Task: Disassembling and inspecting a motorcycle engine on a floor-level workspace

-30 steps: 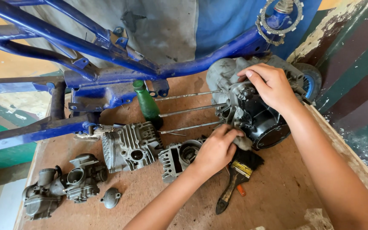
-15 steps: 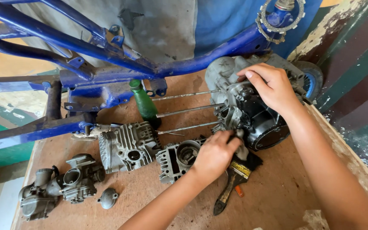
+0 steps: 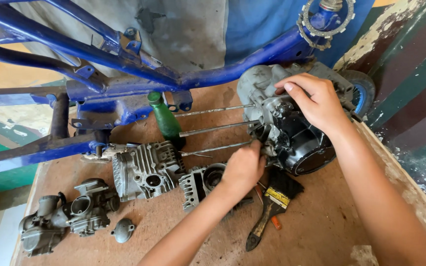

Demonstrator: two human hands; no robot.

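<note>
Grease-dark metal engine crankcase [image 3: 292,133] with three long steel studs [image 3: 218,128] lies on the brown wooden bench [image 3: 321,231], under the blue tube frame [image 3: 124,59]. Right hand [image 3: 316,101] rests spread over the crankcase's top, fingers curled on it. Left hand [image 3: 242,167] is bunched at the crankcase's near edge, fingertips pressed together by the lowest stud; what they pinch cannot be told. Left of the crankcase stand a green bottle [image 3: 165,118], finned grey cylinder head [image 3: 146,170] and carburettor [image 3: 65,216].
</note>
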